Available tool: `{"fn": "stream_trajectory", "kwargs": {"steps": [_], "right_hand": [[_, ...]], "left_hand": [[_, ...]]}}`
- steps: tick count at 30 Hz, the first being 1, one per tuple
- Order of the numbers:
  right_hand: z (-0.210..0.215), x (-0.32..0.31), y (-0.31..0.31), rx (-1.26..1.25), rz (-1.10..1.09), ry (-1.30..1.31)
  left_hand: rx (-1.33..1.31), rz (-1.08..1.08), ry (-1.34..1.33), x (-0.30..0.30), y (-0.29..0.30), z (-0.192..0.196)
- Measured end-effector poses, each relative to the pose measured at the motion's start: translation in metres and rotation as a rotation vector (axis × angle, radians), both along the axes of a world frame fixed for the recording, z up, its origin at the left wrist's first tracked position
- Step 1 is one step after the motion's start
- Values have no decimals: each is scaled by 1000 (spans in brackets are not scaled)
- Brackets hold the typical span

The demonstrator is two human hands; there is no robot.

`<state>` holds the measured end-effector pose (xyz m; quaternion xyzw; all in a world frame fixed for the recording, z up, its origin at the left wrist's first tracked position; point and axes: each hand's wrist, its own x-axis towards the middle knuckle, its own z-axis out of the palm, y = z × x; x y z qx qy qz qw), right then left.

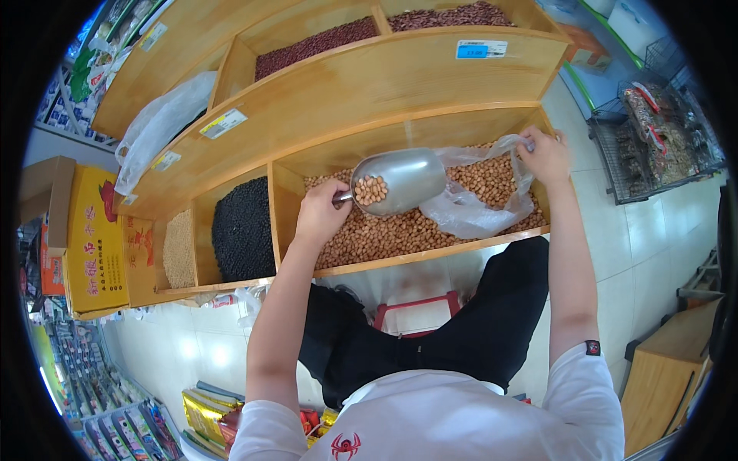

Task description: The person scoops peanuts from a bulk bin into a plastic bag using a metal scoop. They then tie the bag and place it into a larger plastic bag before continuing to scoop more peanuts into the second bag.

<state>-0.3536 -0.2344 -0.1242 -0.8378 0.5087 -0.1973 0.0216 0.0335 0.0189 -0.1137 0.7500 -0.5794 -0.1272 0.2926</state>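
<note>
My left hand (321,213) is closed round the handle of a metal scoop (411,178). A small heap of tan peanuts (370,190) lies in the scoop near its handle end. Below it, more peanuts (369,242) fill the wide compartment of a wooden bin (430,125). At the compartment's right end, my right hand (547,157) pinches the edge of a clear plastic bag (469,215). The bag lies spread over the peanuts, its near part reaching toward the scoop. Whether anything is inside the bag, I cannot tell.
Black beans (243,229) and pale grains (179,247) fill smaller compartments to the left. Dark red beans (315,48) sit in the upper tier. A yellow carton (96,238) stands at the bin's left end, a wire basket of packets (653,138) at the right. A red stool (415,303) shows between my knees.
</note>
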Motion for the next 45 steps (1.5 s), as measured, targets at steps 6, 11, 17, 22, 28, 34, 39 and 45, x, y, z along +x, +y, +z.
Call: {"fn": "stream_trajectory", "kwargs": {"steps": [6, 11, 17, 22, 28, 34, 39, 45], "right_hand": [[-3, -4, -3, -35, 5, -28], [2, -2, -1, 2, 14, -20], [2, -2, 1, -7, 16, -55], [5, -1, 3, -6, 21, -73], [5, -1, 3, 4, 12, -52], [3, -1, 1, 11, 14, -28], [1, -2, 0, 14, 13, -20], [0, -3, -1, 27, 0, 7]], "left_hand": [[-3, -243, -328, -61, -21, 52], [31, -264, -489, -87, -36, 73], [54, -182, -424, -102, -35, 99], [76, -93, -334, -86, -28, 101], [208, 67, -143, -31, -5, 80], [378, 63, -299, 14, 32, 53], [534, 19, -371, 19, 47, 53], [620, 13, -398, 14, 46, 57]]}}
